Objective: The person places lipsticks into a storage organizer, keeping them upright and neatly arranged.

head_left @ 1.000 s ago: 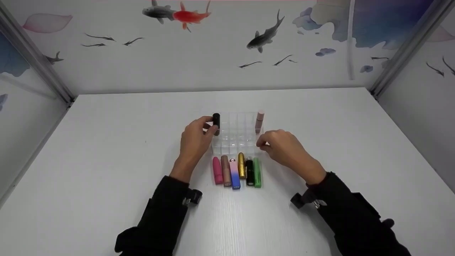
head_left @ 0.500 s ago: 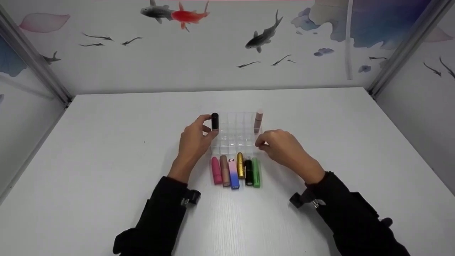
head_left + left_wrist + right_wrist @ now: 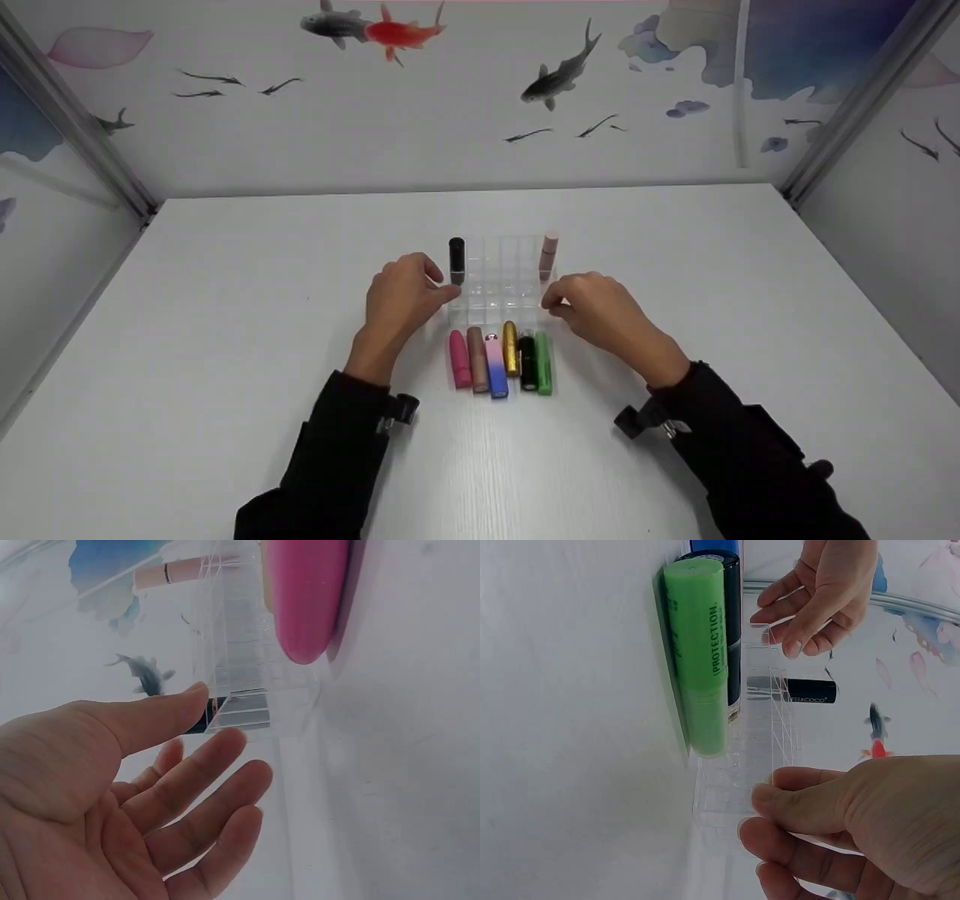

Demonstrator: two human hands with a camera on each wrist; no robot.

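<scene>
Spreading under both grips is our white table. Between them sits our clear box, mostly unfilled. Our left grip, fingers loose, holds nothing; our right grip curls at the box's edge, but we can't tell if it pinches it. Lying nearer us than the grips are the brown tube, pink-and-blue tube, green tube, dark tube, hot pink tube and gold tube. Standing in the box, the pale pink tube is just past the right grip, the black tube just past the left. We'd guess two are done, six left.
</scene>
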